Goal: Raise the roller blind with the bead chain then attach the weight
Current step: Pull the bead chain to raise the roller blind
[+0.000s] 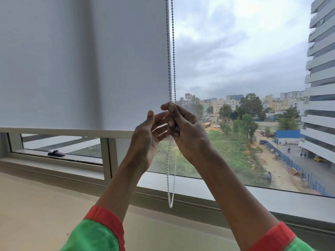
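at blind edge, r hand [188, 129] grips bead chain [171, 51]

Both forearms reach up and forward, converging at chest height. The right hand [188, 129] has its fingers curled and thumb pinched against the forefinger. The left hand [146, 136] is beside it, palm turned inward, fingers relaxed and slightly spread.
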A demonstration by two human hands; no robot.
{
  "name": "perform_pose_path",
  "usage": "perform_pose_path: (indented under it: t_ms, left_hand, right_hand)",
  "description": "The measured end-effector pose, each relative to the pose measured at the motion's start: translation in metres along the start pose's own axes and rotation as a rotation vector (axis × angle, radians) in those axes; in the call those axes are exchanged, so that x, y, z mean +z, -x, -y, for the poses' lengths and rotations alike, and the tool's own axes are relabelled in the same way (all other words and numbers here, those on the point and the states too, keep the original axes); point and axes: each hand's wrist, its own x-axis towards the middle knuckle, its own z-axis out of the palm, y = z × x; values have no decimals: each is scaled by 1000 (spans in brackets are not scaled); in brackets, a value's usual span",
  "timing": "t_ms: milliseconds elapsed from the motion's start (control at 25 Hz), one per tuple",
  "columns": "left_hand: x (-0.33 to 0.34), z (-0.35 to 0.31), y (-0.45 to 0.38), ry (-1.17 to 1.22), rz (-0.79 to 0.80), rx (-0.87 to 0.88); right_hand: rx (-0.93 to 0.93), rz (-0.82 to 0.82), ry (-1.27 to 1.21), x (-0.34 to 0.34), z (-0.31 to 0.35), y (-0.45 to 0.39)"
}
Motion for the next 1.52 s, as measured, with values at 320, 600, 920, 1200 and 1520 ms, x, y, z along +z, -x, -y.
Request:
perform_pose_path:
  t_ms: [320, 600, 920, 1200, 1520]
  left_hand:
    - [31, -69, -33, -82, 42, 203]
    - [56, -65, -35, -185, -115, 286]
    - [39, -30, -8, -211, -111, 240]
    - [37, 9, 17, -133, -61, 190]
    - [31, 32, 34, -164, -47, 142]
  right_hand:
    - [46, 28, 44, -15, -27, 27]
    - [93, 60, 137, -18, -33, 27]
    - [253, 54, 101, -45, -32, 31]
    - [90, 6, 61, -31, 10, -9]
    - [-11, 15, 91, 1, 28, -34]
